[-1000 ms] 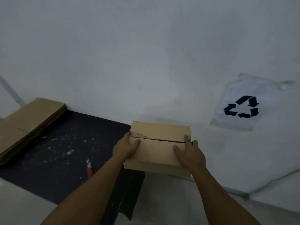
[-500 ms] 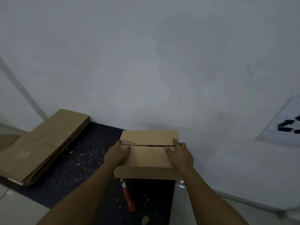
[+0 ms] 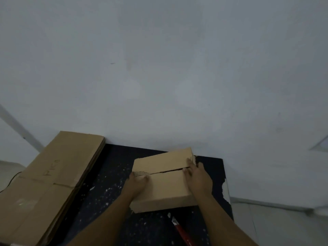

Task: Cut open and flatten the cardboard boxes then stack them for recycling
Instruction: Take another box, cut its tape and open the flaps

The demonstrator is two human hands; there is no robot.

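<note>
Cardboard box (image 3: pixel 162 180) sits at the middle of a dark speckled mat (image 3: pixel 113 174), and everything else is placed from that box. Its top shows a slit along the centre seam, where the two flaps meet with a narrow dark gap and a strip of corrugated edge is exposed at the left end. The left hand (image 3: pixel 137 182) grips the box's left side, thumb lying on the near flap just below the seam and the other fingers wrapped down the side out of sight. The right hand (image 3: pixel 198 176) holds the box's right end, fingers curled over the top near the right end of the slit; the two hands are set apart, one at each end of the box. The box looks tilted, its far right corner riding higher than the near left one, though the wide-angle lens makes that hard to judge. Left of the box, well apart from it, lies a stack of flattened cardboard (image 3: pixel 53 185), half on the mat and half off it, with handwriting on the top sheet too faint to read. Just below the box's near edge, on the mat, lies a red-handled utility knife (image 3: pixel 181 230) with its pale blade end pointing towards the box. Beyond the box rises a plain white wall (image 3: pixel 159 77).
</note>
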